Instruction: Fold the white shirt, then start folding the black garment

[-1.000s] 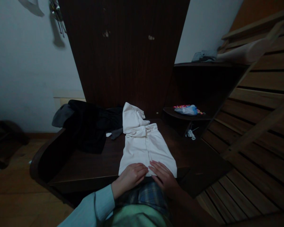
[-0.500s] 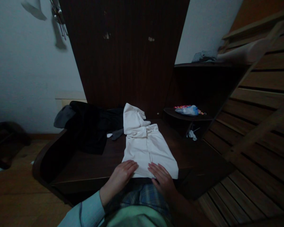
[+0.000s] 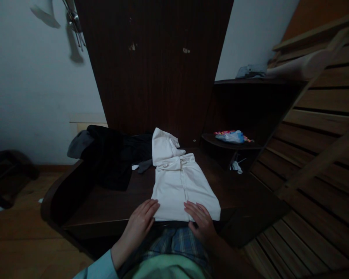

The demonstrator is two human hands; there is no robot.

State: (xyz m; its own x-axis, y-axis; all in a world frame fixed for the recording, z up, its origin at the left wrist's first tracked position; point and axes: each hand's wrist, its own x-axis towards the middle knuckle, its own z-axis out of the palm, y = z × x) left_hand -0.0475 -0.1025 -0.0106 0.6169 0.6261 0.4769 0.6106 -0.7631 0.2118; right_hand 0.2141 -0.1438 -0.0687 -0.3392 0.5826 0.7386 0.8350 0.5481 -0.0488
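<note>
A white hooded jacket (image 3: 177, 186) lies folded into a narrow shape on the dark wooden bench (image 3: 110, 209). Its hood (image 3: 164, 145) points towards the back panel, and a seam runs down its middle. My left hand (image 3: 142, 217) rests at the near left corner, fingers stretched over the edge of the cloth. On the near right part of the jacket, my right hand (image 3: 202, 221) lies with its fingers extended flat. Both thumbs are partly hidden.
Black clothing (image 3: 113, 159) is heaped on the bench's left side, beside a small white scrap (image 3: 135, 167). To the right, a corner shelf (image 3: 235, 146) bears a plastic package (image 3: 231, 136). Wooden slats (image 3: 317, 155) stand at far right. A tall dark panel (image 3: 157, 85) rises behind.
My left hand has slid left and slightly towards me, to the jacket's near left corner. My right hand stays about where it was. The jacket's near edge looks straighter.
</note>
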